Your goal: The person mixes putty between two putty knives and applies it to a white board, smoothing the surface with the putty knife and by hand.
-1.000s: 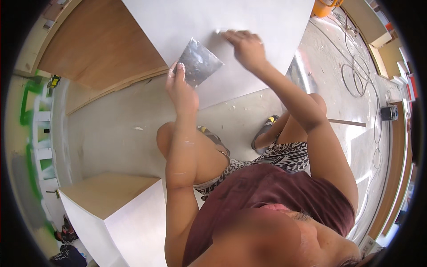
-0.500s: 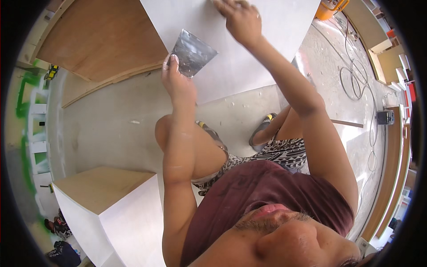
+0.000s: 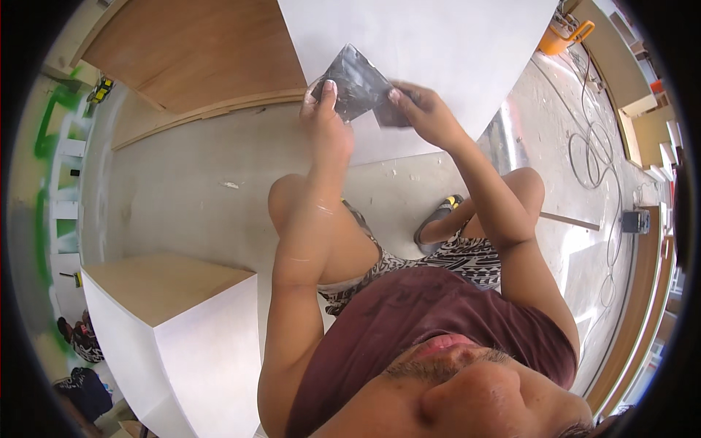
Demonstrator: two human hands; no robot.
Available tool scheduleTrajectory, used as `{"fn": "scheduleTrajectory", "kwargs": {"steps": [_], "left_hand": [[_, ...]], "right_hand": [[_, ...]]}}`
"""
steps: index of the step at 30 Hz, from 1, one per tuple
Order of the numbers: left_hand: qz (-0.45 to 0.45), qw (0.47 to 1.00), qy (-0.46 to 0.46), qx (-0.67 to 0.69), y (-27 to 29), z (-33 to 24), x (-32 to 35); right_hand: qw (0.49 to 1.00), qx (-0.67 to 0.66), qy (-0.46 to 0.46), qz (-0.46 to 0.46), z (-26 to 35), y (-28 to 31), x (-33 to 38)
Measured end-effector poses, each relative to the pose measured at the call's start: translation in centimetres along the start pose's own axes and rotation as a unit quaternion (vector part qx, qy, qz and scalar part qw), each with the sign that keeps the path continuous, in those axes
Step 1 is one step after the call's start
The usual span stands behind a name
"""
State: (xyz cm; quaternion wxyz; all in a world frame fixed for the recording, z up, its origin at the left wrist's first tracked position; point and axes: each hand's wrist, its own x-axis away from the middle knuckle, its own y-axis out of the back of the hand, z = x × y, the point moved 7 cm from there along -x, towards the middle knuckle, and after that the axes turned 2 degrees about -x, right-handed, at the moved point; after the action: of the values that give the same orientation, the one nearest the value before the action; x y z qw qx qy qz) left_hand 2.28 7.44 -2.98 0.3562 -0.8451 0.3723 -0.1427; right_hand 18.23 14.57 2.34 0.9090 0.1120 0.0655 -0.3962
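Observation:
My left hand (image 3: 326, 124) grips a dark, square, flat putty plate (image 3: 356, 82) by its lower left corner, thumb on top and fingers behind. Pale smears mark its face. In my right hand (image 3: 432, 120), pinched between thumb and fingers, is a smaller dark putty scraper (image 3: 392, 115). It meets or overlaps the plate's right corner; whether they touch I cannot tell. Both tools are held over the near part of a smooth white panel (image 3: 445, 44).
A brown wooden panel (image 3: 197, 51) lies at the far left. Beside my left arm stands a white box-like cabinet (image 3: 208, 350) with a wooden top. An orange container (image 3: 556, 40) and a looped cable (image 3: 591, 146) are on the right floor. Two people are at the lower left.
My right hand has drawn back from the far part of the white panel to the plate in my left hand. The view has shifted a little.

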Motion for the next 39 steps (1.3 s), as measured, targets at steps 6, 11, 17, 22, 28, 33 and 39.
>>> {"fn": "scheduleTrajectory", "kwargs": {"steps": [6, 11, 17, 22, 28, 33, 39], "left_hand": [[-0.036, 0.997, -0.065, 0.016, 0.0, -1.7, 0.0], [0.023, 0.991, -0.077, -0.106, -1.8, -0.1, 1.5], [0.047, 0.951, -0.127, -0.278, -3.0, -1.0, 3.2], [-0.007, 0.972, -0.079, -0.22, -1.8, -1.3, 1.3], [-0.013, 0.995, -0.041, -0.085, -0.5, -1.0, -0.3], [-0.035, 0.997, -0.041, -0.051, 0.6, -2.6, -1.1], [-0.069, 0.995, -0.067, 0.006, 2.2, -6.0, -1.2]], "right_hand": [[0.975, -0.162, -0.023, -0.15, 0.2, 4.7, 0.5], [0.983, -0.034, -0.043, -0.177, -0.4, 3.7, -0.2], [0.976, -0.093, 0.069, -0.184, 4.6, 4.2, -3.8], [0.849, 0.313, 0.375, -0.201, 19.8, 4.3, -10.3], [0.755, 0.532, 0.33, -0.194, 24.3, 0.9, -17.0], [0.704, 0.6, 0.31, -0.219, 22.3, -0.6, -17.9], [0.613, 0.632, 0.423, -0.215, 11.9, -3.9, -12.1]]}}
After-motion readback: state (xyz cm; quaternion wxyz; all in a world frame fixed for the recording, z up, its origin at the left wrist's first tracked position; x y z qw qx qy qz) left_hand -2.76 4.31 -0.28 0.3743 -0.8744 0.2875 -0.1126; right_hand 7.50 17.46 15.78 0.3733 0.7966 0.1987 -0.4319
